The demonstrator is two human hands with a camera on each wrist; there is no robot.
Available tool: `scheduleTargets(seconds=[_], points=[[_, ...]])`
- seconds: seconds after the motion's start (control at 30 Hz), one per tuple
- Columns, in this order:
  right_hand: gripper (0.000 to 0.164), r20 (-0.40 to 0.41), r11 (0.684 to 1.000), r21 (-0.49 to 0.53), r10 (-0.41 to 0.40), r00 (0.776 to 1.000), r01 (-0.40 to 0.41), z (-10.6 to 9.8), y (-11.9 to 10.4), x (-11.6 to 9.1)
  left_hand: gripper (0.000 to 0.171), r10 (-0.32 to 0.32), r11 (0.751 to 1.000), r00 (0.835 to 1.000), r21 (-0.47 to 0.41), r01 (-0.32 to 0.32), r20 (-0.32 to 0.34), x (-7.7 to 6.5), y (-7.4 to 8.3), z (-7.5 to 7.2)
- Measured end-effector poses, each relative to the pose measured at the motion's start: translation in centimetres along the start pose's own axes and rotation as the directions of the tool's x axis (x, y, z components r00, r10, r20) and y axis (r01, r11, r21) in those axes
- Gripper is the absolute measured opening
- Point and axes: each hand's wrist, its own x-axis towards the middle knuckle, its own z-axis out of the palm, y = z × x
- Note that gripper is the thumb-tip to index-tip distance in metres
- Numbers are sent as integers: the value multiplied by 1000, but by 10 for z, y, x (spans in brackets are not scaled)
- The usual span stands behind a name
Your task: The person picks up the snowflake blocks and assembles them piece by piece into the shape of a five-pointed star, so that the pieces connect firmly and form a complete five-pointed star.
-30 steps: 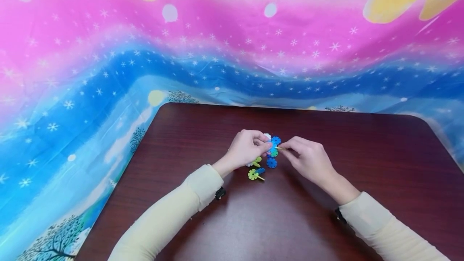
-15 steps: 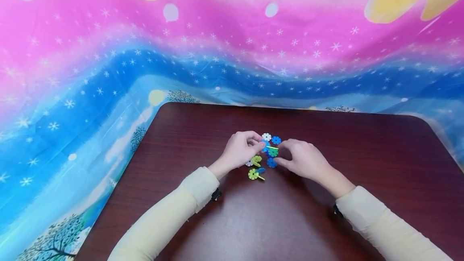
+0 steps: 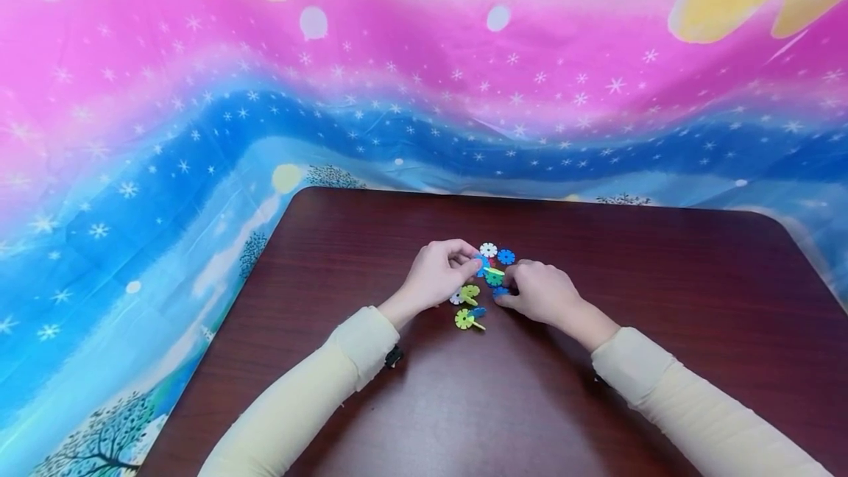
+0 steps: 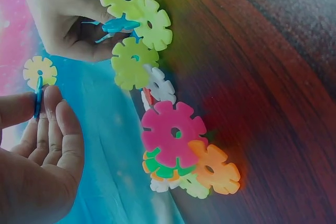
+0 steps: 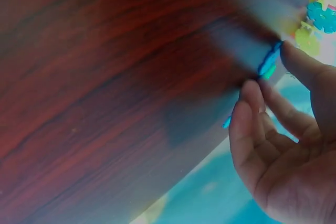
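Observation:
My left hand (image 3: 437, 271) pinches a blue snowflake disc (image 4: 38, 98) between thumb and fingertips. A yellow snowflake disc (image 4: 40, 71) is slotted onto its edge and sticks out beyond the fingers. My right hand (image 3: 546, 293) is low at the near right of the pile, thumb and fingertips pinching another blue snowflake disc (image 5: 270, 59) by its rim. Close behind that disc shows a green one (image 3: 493, 280). In the left wrist view, yellow-green discs (image 4: 135, 62) stand beside the right hand.
A white disc (image 3: 488, 249) and a blue disc (image 3: 506, 256) lie beyond the hands on the dark wooden table (image 3: 424, 403). Joined yellow discs (image 3: 464, 319) sit nearer. Pink (image 4: 173, 129) and orange (image 4: 223, 174) discs cluster in the left wrist view. A printed cloth (image 3: 424, 79) hangs behind.
My right hand has let go of the yellow disc, moved down and slightly left, and taken hold of a blue disc. My left hand has shifted slightly left with its joined pair.

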Motion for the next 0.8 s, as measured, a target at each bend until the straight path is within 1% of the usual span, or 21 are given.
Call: scheduleTargets(seconds=[0.13, 0.2, 0.23, 0.3, 0.33, 0.4, 0.43, 0.47, 0.53, 0.6, 0.63, 0.7, 0.8], points=[[27, 65, 998, 65, -11, 998, 6, -3, 4, 1, 11, 0, 1000, 1000, -22, 0, 6, 0, -1, 0], [24, 98, 992, 127, -22, 995, 10, -5, 7, 0, 12, -5, 1000, 1000, -31, 5, 10, 0, -1, 0], [22, 101, 986, 164, -27, 995, 10, -6, 9, 0, 12, -8, 999, 1000, -35, 8, 13, 0, 0, 0], [19, 72, 972, 236, -37, 997, 19, -8, 11, -4, 13, -12, 999, 1000, -50, 13, 23, 0, 0, -1], [18, 38, 961, 273, -44, 998, 32, -9, 13, -6, 13, -14, 998, 999, -58, 16, 31, 0, 0, -1], [16, -71, 938, 340, -51, 996, 73, -10, 15, -11, 14, -14, 997, 999, -71, 17, 49, 0, 1, -1], [17, -140, 927, 361, -56, 989, 103, -11, 15, -14, 15, -17, 997, 998, -81, 21, 60, 0, 1, -1], [18, -210, 917, 373, -66, 975, 143, -12, 15, -17, 15, -19, 996, 997, -88, 25, 71, 0, 1, -1], [19, -340, 899, 375, -95, 936, 227, -14, 15, -21, 16, -25, 995, 996, -95, 33, 91, 0, 2, -1], [22, -433, 887, 353, -127, 893, 297, -16, 13, -25, 16, -32, 993, 993, -107, 44, 110, -1, 2, -1], [22, -462, 883, 341, -142, 875, 324, -17, 13, -26, 16, -34, 993, 992, -110, 47, 119, -1, 3, -1], [23, -495, 876, 322, -166, 853, 358, -19, 12, -28, 15, -32, 993, 991, -112, 47, 131, -2, 4, 0], [26, -511, 874, 299, -193, 838, 384, -20, 11, -30, 15, -30, 992, 990, -118, 46, 140, -2, 7, 3]])
